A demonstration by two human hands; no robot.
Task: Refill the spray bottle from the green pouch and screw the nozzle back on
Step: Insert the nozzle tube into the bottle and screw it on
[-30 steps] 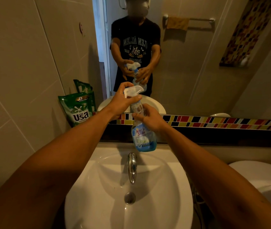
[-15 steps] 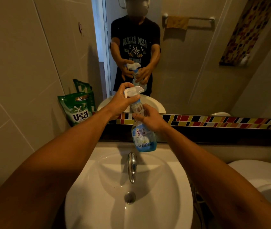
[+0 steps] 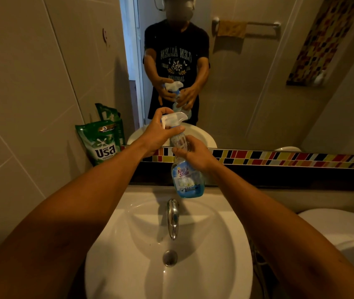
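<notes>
A clear spray bottle (image 3: 186,180) with a blue label and a little blue liquid at its bottom hangs upright over the back of the sink. My right hand (image 3: 195,154) grips its upper body. My left hand (image 3: 158,134) is closed around the white trigger nozzle (image 3: 175,118), which sits on the bottle's neck. The green pouch (image 3: 101,143) stands upright on the ledge at the left, against the tiled wall, well apart from both hands.
A white sink (image 3: 225,244) with a chrome tap (image 3: 172,216) and a drain lies below the bottle. A mirror behind the ledge reflects the person and bottle. A coloured tile strip (image 3: 290,157) runs along the mirror's foot. A white toilet (image 3: 344,229) stands at the right.
My left thumb has shifted round the nozzle collar. Bottle, right hand and pouch stay where they were.
</notes>
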